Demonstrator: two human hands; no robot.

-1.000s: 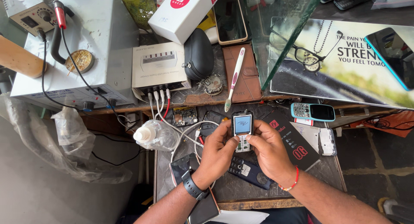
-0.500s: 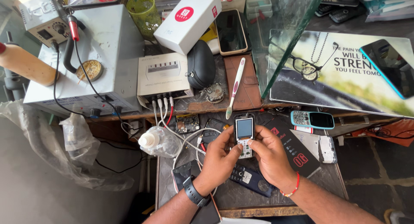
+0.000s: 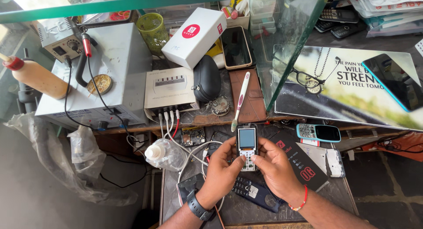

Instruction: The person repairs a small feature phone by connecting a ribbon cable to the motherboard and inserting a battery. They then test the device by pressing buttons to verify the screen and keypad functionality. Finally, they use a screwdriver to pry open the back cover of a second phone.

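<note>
Left hand (image 3: 222, 169) and right hand (image 3: 275, 167) gripping keypad phone (image 3: 246, 148) together | toothbrush (image 3: 239, 101) lying just beyond hands | dark phone (image 3: 255, 193) lying beneath hands.

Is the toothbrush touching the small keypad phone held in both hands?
Cannot tell. In the head view the toothbrush bristle end meets the top edge of the keypad phone, with no visible gap, but heights may differ.

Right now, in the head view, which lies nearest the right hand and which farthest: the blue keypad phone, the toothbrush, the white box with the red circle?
From the right hand:
1. Blue keypad phone, just right, above.
2. Toothbrush, up-left on the shelf.
3. White box, far up-left.
</note>
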